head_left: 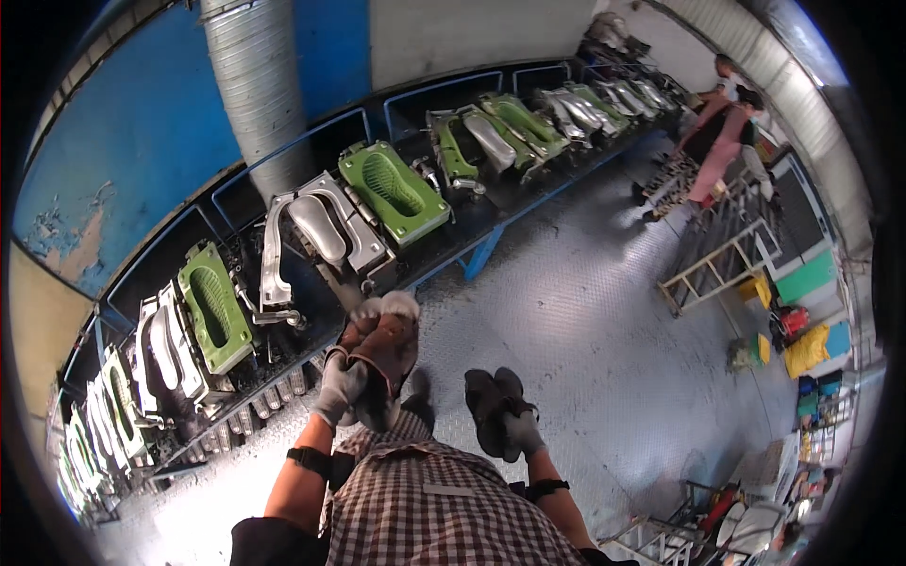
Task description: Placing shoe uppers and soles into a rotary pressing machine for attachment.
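My left hand (341,387), in a grey glove, is closed round a pair of brown shoes (390,347) with pale fluffy tops. They are held up beside the conveyor edge, in front of the nearest moulds. My right hand (522,433), also gloved, is closed on a pair of dark shoes (487,404) over the metal floor. A silver shoe mould (326,229) stands opened beyond the left hand, with a green mould half (394,193) to its right. Another green mould half (216,307) lies farther left.
A dark conveyor (491,212) with blue rails carries several moulds from lower left to upper right. Two people stand at the far right near a pink apron (714,151). A metal rack (722,264) and a yellow bag (807,351) are on the right. Patterned metal plates (585,283) cover the floor.
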Available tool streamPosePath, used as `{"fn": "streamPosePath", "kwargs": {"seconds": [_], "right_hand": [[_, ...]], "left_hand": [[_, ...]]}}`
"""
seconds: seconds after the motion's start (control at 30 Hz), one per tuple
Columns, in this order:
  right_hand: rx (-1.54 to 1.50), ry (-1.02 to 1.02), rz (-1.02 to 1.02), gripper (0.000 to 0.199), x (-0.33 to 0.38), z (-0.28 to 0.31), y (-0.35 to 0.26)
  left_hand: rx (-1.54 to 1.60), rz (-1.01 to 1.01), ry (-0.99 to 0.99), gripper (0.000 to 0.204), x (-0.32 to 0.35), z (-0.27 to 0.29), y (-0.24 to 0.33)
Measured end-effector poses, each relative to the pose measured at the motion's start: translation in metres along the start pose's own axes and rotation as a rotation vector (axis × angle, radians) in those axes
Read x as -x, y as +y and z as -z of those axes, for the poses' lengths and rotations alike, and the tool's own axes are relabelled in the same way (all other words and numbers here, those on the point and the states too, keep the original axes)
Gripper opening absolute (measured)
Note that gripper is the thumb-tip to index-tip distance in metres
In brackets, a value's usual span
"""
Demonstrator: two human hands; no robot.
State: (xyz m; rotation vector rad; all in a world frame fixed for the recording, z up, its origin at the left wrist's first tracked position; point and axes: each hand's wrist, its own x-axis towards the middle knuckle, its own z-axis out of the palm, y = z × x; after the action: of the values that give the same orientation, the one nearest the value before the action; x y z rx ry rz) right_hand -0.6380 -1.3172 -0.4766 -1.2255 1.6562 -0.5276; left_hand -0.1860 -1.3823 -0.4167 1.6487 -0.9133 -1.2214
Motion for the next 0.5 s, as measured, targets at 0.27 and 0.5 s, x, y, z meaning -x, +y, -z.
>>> {"fn": "streamPosePath", "kwargs": {"seconds": [0.27, 0.5], "right_hand": [[-0.088, -0.008, 0.130, 0.038, -0.165, 0.102, -0.010], [-0.025, -0.061, -0.002, 0.026, -0.246, 0.217, -0.028]], "left_hand": [[-0.547, -0.112, -0.094, 0.040, -0.103, -0.123, 0.138], [-0.542, -0.050, -0.354, 0.052, -0.192, -0.215, 0.186]]}}
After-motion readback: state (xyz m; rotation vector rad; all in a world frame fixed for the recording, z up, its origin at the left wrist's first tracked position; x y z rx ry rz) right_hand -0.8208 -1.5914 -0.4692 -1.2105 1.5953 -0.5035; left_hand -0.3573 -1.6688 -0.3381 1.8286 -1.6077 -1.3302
